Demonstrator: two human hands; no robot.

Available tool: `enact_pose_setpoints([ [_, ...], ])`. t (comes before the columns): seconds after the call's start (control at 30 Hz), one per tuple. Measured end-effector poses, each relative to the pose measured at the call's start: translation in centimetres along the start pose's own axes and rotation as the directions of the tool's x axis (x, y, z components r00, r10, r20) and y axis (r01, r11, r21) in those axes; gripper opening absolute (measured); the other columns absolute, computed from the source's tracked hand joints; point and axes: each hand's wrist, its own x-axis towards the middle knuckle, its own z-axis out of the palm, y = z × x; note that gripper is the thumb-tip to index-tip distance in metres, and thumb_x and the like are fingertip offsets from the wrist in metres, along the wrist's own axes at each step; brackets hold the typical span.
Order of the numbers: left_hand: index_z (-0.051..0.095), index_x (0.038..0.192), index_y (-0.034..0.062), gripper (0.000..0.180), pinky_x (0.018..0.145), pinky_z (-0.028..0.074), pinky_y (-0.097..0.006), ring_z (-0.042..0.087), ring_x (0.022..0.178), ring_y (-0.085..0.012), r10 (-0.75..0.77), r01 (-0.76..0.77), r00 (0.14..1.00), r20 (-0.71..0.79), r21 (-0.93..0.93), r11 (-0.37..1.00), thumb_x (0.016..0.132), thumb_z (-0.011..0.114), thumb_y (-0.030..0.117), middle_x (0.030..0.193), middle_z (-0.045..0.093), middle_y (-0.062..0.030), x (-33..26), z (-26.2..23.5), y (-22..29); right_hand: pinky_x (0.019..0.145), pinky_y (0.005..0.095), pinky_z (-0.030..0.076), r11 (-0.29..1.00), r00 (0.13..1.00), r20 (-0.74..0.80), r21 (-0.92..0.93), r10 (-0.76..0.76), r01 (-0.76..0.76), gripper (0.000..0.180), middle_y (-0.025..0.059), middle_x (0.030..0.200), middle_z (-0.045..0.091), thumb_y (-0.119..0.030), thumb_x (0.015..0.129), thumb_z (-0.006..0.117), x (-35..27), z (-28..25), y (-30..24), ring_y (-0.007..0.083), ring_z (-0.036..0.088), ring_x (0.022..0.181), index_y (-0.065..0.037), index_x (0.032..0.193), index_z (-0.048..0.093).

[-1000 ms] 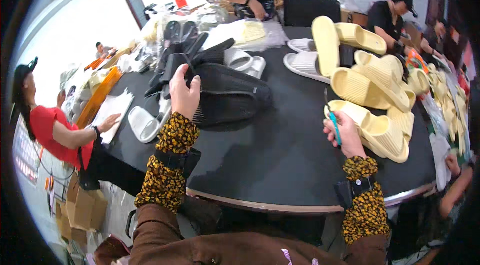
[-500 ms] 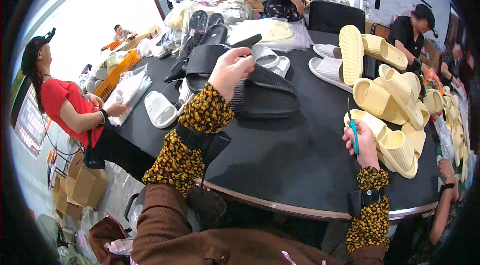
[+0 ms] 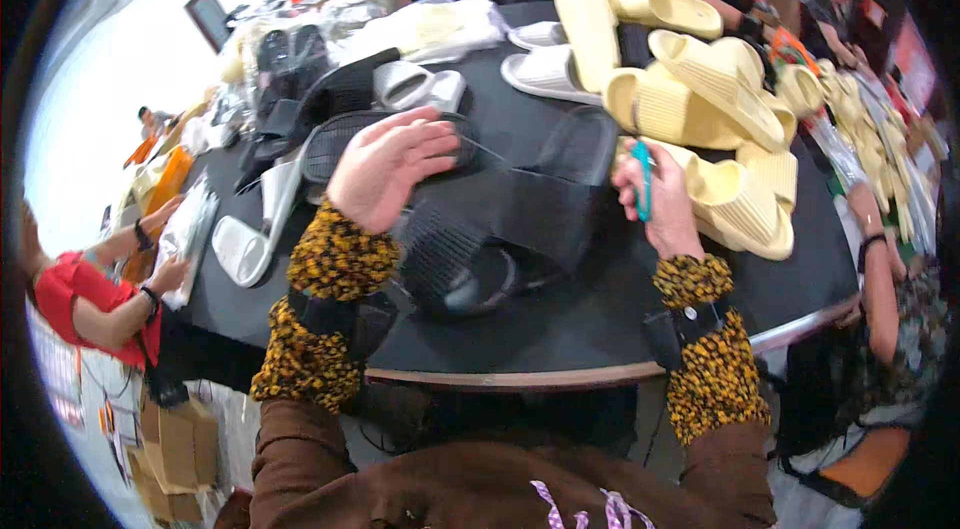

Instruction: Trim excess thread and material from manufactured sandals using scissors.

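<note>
Head view, only one cam: the left hand [image 3: 385, 164] is lifted over the pile of black slippers [image 3: 500, 224] on the round black bench [image 3: 600, 329]. Its fingers are spread & flat, holding nothing, just above a flat black sole [image 3: 345, 144]. Half a sec ago this hand lay on top of the black pile; now it's up & further left, so it has let go there. The right hand [image 3: 660, 194] has its fingers pressed together round a small teal tool [image 3: 642, 177], pointing up. It sits between the black slippers & the heap of yellow slippers [image 3: 700, 99], same spot as before, w/ the tool held the same way. The black slippers are in the middle of the bench, right in front of the person. White slippers [image 3: 545, 69] lie further back. A person in a red top [image 3: 75, 294] stands at the left edge w/ a clear bag [image 3: 190, 234].
</note>
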Motion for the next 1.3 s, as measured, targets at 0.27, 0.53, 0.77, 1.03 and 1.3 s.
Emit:
enact_pose_setpoints([
  [0.27, 0.036, 0.128, -0.0062, 0.042, 0.079, 0.051, -0.035, 0.06, 0.097, -0.0283, -0.049, 0.052, 0.998, -0.041, 0.085, 0.995, 0.091, 0.048, 0.009, 0.116, 0.055, -0.0223, -0.5, -1.2, -1.7, 0.038, 0.0178, 0.038, 1.0, 0.995, 0.094, -0.02, 0.013, -0.011, 0.041, 0.0037, 0.071, 0.057, -0.021, 0.082, 0.065, -0.7, -0.3, -0.2, 0.0051, 0.051, 0.049, 0.0, 0.113, 0.049],
  [0.53, 0.049, 0.118, -0.0083, 0.038, 0.078, 0.047, -0.024, 0.057, 0.088, -0.0116, 0.31, -0.143, 0.947, -0.082, 0.756, 0.638, 0.087, 0.056, 0.013, 0.103, 0.059, -0.0138, 0.1, -4.7, -4.9, 0.042, 0.0189, 0.041, 0.999, 0.984, 0.172, 0.032, 0.038, -0.044, 0.03, 0.0043, 0.074, 0.058, -0.02, 0.084, 0.06, -0.9, 0.2, -0.6, 0.005, 0.051, 0.051, -0.005, 0.109, 0.052],
  [0.77, 0.052, 0.114, -0.0093, 0.035, 0.067, 0.043, -0.022, 0.055, 0.072, -0.0107, -0.091, 0.114, 0.993, -0.07, 0.526, 0.843, 0.091, 0.051, 0.016, 0.08, 0.063, -0.007, 0.6, -4.6, -4.9, 0.044, 0.0212, 0.044, 0.957, 0.903, 0.412, 0.191, 0.122, -0.217, 0.03, 0.0067, 0.075, 0.058, -0.016, 0.085, 0.057, -2.1, 3.6, -2.8, 0.0071, 0.053, 0.052, -0.003, 0.11, 0.048],
  [1.03, 0.06, 0.1, -0.006, 0.023, 0.061, 0.042, -0.02, 0.05, 0.063, -0.0058, -0.034, 0.061, 0.997, -0.067, 0.448, 0.892, 0.09, 0.052, 0.014, 0.069, 0.055, 0.0003, -0.5, -2.9, -4.4, 0.06, 0.0277, 0.051, 0.895, 0.662, 0.675, 0.004, 0.326, -0.446, 0.04, 0.0108, 0.09, 0.059, -0.014, 0.085, 0.057, -3.5, 7.0, -2.3, 0.0146, 0.06, 0.075, 0.0, 0.119, 0.042],
  [1.3, 0.059, 0.092, -0.0054, 0.02, 0.062, 0.043, -0.023, 0.049, 0.061, -0.0077, 0.063, -0.015, 0.993, -0.096, 0.43, 0.903, 0.089, 0.054, 0.013, 0.068, 0.054, -0.0017, -1.3, -2.4, -4.2, 0.05, 0.0288, 0.052, 0.776, 0.525, 0.776, 0.073, 0.351, -0.626, 0.037, 0.012, 0.085, 0.061, -0.019, 0.085, 0.059, -2.4, 7.5, -0.4, 0.0171, 0.062, 0.069, -0.001, 0.114, 0.044],
])
